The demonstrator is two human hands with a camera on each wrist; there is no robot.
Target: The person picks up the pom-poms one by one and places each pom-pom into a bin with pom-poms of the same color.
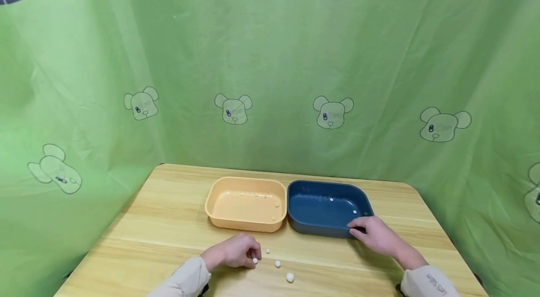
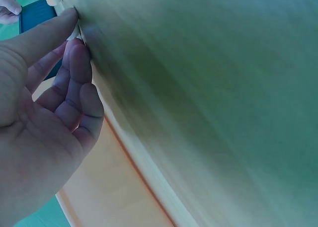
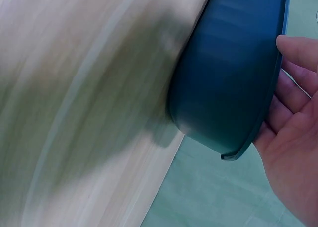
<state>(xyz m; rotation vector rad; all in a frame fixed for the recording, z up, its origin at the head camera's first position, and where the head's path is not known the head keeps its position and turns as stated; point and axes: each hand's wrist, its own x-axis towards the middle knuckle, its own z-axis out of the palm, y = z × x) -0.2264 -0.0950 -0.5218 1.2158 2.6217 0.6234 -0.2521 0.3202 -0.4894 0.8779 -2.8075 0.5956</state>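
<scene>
My left hand [image 1: 238, 251] is low over the table, pinching a small white ball [image 1: 255, 260] between thumb and fingertips. In the left wrist view that ball [image 2: 73, 33] shows only partly between the tips. Three more white balls of differing size lie to its right: a tiny one [image 1: 267, 251], a middling one [image 1: 277, 263] and a larger one [image 1: 290, 278]. At the front right corner of a dark blue box [image 1: 312, 230], my right hand [image 1: 375, 235] grips the rim. The right wrist view has the thumb [image 3: 298, 49] against the rim, other fingers partly hidden behind it.
A pale orange box [image 1: 246, 226] stands left of the blue one, with several tiny balls inside. Two white balls, one farther back [image 1: 331, 199] and one nearer [image 1: 355, 211], lie in the blue box. Behind the wooden table [image 1: 168, 212] hangs a green curtain [image 1: 278, 63].
</scene>
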